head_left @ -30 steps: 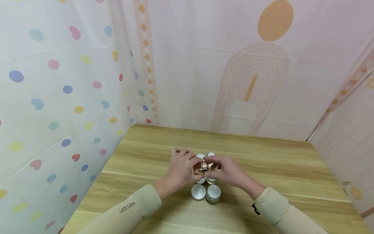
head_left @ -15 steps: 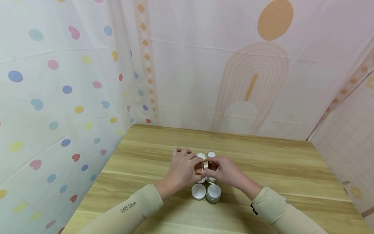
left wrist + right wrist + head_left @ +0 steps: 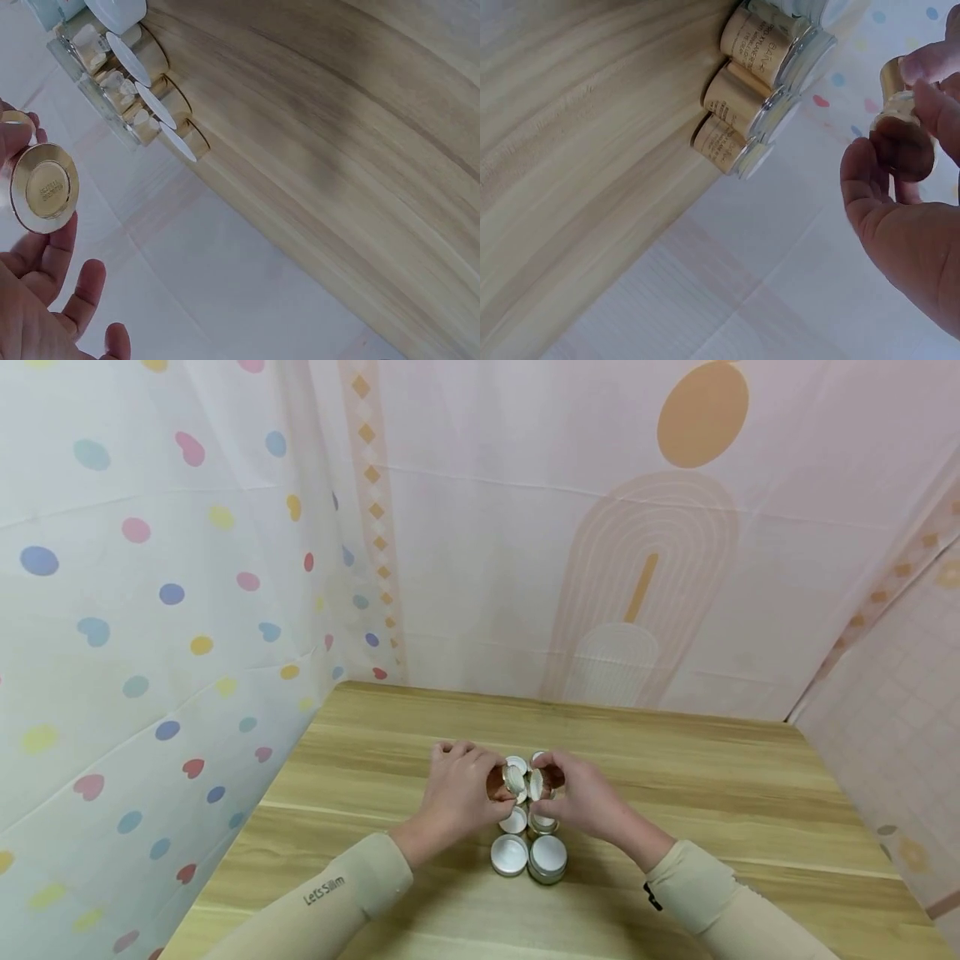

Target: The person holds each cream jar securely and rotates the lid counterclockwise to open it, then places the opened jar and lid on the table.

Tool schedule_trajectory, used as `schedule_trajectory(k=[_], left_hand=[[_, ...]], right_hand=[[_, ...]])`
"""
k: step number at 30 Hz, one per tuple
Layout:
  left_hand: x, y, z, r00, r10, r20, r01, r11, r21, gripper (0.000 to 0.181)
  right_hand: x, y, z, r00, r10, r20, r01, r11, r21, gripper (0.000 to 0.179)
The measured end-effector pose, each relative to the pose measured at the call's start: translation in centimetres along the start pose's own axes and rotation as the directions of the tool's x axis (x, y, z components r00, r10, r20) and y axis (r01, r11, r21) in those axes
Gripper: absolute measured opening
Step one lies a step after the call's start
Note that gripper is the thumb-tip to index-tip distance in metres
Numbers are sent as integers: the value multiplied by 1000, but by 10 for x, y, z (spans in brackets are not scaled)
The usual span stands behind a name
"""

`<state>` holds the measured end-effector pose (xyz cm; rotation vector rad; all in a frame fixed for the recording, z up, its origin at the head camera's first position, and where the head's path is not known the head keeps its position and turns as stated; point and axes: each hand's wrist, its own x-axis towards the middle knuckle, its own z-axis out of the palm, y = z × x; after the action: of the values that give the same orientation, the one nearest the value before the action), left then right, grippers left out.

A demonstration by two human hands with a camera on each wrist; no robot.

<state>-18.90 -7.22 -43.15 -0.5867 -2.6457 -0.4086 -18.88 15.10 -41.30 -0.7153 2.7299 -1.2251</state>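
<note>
My left hand [image 3: 459,789] grips a small gold jar [image 3: 46,189]. Its base, a gold disc with engraved lettering, faces the left wrist camera. My right hand [image 3: 583,795] pinches a round gold lid [image 3: 904,150] between thumb and fingers, and its shiny outer face shows in the right wrist view. In the head view the two pieces are held apart over the middle of the table, pale inner sides turned towards each other. Below and around the hands stand several cosmetic containers in two short rows, partly hidden by the fingers.
Nearest the person are a white-topped round container [image 3: 510,855] and a greenish glass jar [image 3: 548,857]. Gold jars [image 3: 724,142] with printed text and clear glass necks show in the right wrist view. The wooden table [image 3: 675,777] ends at patterned cloth [image 3: 465,568] hangings.
Half a second ago the jar and lid were together between my hands. Now they are apart, with a narrow gap between them and their pale inner sides showing.
</note>
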Motion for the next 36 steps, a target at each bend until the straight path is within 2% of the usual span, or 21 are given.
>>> schedule_trajectory(k=[4,7,11,16,20,24,29,36], left_hand=[[1,-5,-1,996,-81,49,85,993,-80,45],[2,-13,-1,987,-140,73,146,986,-81,47],[5,-29,1,967,-230,110,238,969,-62,49],[4,-49,3,935,-309,171,323,944,-62,41],[2,-62,5,912,-343,223,355,935,-11,40],[1,-69,6,890,-363,276,376,927,9,42],[-1,-72,8,878,-353,323,367,930,19,35],[-3,-74,8,861,-357,362,379,925,9,34]], right_hand=[[8,-2,0,1000,10,1,-10,999,-33,54],[20,-5,2,999,24,21,-22,994,-106,56],[42,-7,10,997,22,71,-7,979,-205,55],[64,-6,27,990,-35,134,77,943,-323,54],[74,-7,40,979,-75,191,151,893,-424,58],[80,-8,52,970,-18,241,136,867,-480,67],[80,-8,63,959,67,277,93,845,-527,75],[81,-10,68,951,99,294,93,814,-574,76]])
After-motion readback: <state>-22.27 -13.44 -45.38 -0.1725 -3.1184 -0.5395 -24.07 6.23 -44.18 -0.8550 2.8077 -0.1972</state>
